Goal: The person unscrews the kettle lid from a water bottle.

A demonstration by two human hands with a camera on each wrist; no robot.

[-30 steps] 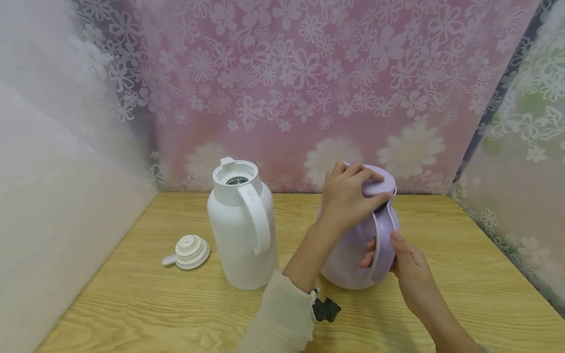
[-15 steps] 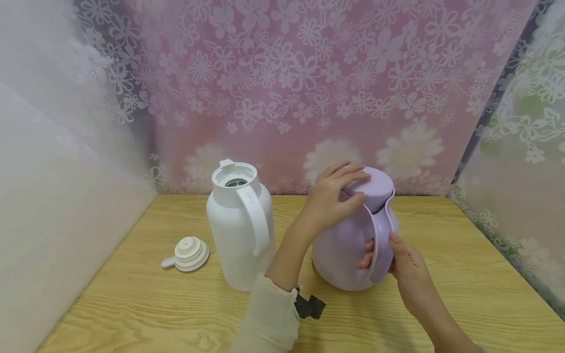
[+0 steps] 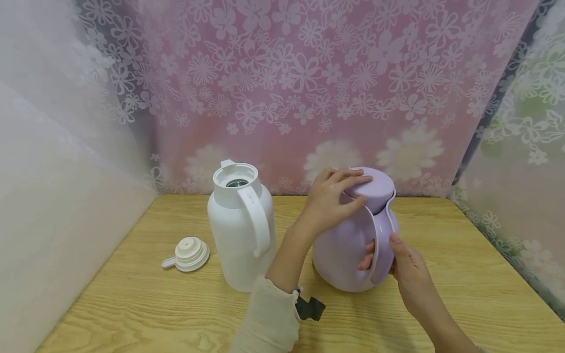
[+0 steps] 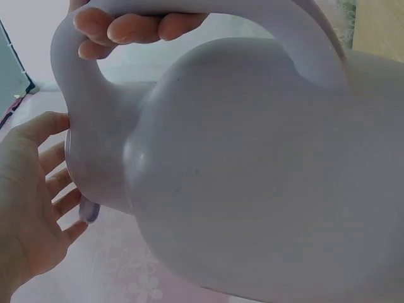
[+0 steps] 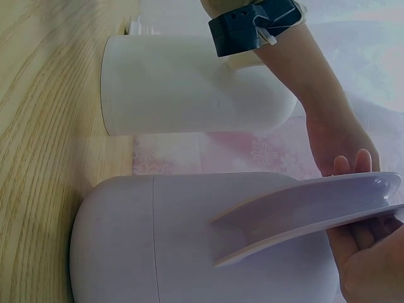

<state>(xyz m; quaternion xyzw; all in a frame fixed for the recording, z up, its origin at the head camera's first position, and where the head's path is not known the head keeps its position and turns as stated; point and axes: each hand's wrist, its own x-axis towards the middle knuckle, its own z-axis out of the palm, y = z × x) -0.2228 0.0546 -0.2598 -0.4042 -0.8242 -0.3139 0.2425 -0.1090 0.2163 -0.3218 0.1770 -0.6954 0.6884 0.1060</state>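
Observation:
A lilac thermos jug [image 3: 340, 255] stands on the table at right in the head view, its round lid [image 3: 378, 188] on top. My left hand [image 3: 321, 202] reaches over from the left with fingers spread and fairly straight, fingertips resting on the lid. In the left wrist view those fingers [image 4: 55, 154] meet the lid's edge, close to a small spout tab [image 4: 89, 209]. My right hand [image 3: 412, 277] grips the jug's handle [image 3: 383, 250], fingers through the loop and thumb on the outside.
Left of the lilac jug stands a white thermos jug [image 3: 238, 230] with its mouth uncovered. A cream stopper [image 3: 190, 252] with a tab lies farther left on the wooden table [image 3: 145, 314]. A floral curtain [image 3: 282, 88] hangs behind the table.
My left hand has slid left across the lid and turned, loosening from around it; more of the lid's top shows. My right hand has stayed on the handle.

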